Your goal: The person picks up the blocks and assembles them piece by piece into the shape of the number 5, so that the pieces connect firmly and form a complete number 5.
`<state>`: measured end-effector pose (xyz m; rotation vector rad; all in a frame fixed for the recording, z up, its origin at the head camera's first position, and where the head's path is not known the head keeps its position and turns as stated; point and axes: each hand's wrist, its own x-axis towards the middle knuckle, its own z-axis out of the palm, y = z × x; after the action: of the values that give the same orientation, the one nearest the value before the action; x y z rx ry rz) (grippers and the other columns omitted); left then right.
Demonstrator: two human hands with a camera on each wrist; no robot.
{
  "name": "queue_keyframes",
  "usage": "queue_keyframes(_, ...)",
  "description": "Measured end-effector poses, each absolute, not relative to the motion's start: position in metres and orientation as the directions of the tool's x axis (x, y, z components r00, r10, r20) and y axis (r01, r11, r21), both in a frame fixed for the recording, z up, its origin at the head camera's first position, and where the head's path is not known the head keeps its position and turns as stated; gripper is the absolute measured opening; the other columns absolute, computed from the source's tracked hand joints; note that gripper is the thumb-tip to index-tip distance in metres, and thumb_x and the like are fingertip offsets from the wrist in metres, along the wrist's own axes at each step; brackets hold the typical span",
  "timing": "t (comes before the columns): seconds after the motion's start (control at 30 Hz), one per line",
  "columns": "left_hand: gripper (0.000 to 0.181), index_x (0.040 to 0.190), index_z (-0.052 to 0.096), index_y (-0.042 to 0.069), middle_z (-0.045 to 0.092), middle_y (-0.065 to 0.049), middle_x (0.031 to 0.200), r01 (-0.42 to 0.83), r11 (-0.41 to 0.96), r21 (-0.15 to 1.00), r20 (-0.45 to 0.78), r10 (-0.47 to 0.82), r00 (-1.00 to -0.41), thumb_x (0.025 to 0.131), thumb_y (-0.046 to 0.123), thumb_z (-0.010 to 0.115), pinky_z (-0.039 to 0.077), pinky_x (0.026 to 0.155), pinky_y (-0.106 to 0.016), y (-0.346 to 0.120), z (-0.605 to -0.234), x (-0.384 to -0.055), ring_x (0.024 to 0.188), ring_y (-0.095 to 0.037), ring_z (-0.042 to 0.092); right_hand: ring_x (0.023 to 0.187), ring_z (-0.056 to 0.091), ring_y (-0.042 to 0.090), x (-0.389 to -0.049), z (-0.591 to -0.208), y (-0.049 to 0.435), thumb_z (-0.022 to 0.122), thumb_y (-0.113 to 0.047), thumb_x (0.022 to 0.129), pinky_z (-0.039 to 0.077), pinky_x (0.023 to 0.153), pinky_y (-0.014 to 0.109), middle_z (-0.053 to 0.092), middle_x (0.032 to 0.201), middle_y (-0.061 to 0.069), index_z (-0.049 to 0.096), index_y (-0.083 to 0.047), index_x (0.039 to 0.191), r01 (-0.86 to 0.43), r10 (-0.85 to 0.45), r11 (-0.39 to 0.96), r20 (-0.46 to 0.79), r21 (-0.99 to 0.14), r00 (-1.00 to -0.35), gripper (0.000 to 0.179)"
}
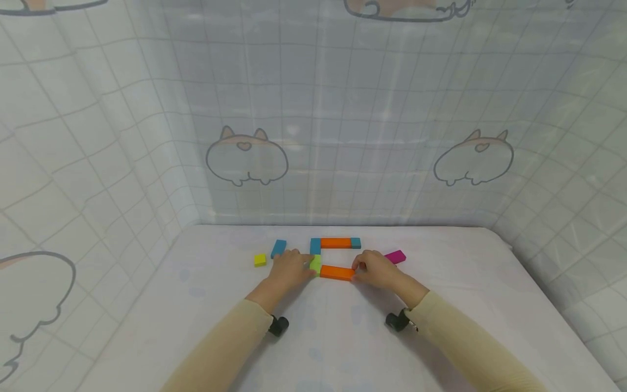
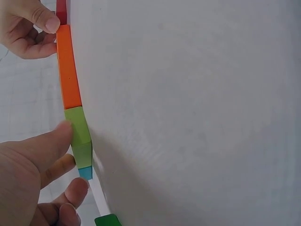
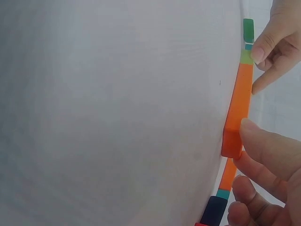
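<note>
Pinch by R hand (image 1: 374, 268) on orng blk (image 1: 336, 273)

The orange blocks (image 1: 335, 273) look smooth and matt, the wall sheet (image 1: 343, 125) glossy (plastic-like), the sleeves (image 1: 220, 345) cloth.

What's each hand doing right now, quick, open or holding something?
Left hand: closed, pinching the light green block.
Right hand: closed, pinching the nearer orange block.

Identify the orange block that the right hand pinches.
The nearer orange block, its left end against the lime block; the other orange block lies farther back, between two blue blocks.
</note>
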<state>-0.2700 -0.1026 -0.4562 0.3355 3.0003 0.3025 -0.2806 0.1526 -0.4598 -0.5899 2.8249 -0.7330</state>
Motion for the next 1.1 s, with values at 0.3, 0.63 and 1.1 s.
queue_keyframes(0.3,0.054,0.139,0.062,0.026,0.064,-0.008,0.116,0.209,0.954,0.217,-0.083,0.231,-0.969,0.09,0.045,0.073,0.04,0.095,-0.054,-0.1028,-0.4563,-0.2709,0.107,-0.027,0.054,0.084,0.051,0.017,-0.2791,-0.4592,0.1528,0.083,-0.021,0.084,0.048,0.079,0.033,0.059,0.086,-0.003,0.074,-0.013,0.097,-0.324,-0.407,0.806,-0.066,-0.495,-0.911,0.018)
queue_keyframes(0.63,0.053,0.139,0.062,0.025,0.065,-0.009,0.119,0.214,0.953,0.214,-0.079,0.235,-0.969,0.09,0.045,0.072,0.04,0.095,-0.054,-0.1034,-0.4572,-0.2717,0.11,-0.028,0.055,0.085,0.051,0.018,-0.2792,-0.4589,0.1521,0.083,-0.021,0.083,0.048,0.079,0.032,0.059,0.085,-0.003,0.074,-0.014,0.096,-0.314,-0.398,0.808,-0.069,-0.499,-0.915,0.017)
queue_keyframes(1.1,0.053,0.14,0.061,0.027,0.063,-0.01,0.124,0.186,0.959,0.212,-0.107,0.212,-0.971,0.092,0.044,0.071,0.037,0.101,-0.058,-0.1021,-0.4548,-0.272,0.116,-0.03,0.054,0.085,0.051,0.018,-0.2795,-0.4584,0.1516,0.083,-0.022,0.084,0.049,0.08,0.032,0.059,0.086,-0.002,0.074,-0.013,0.097,-0.303,-0.395,0.808,-0.083,-0.505,-0.915,0.018)
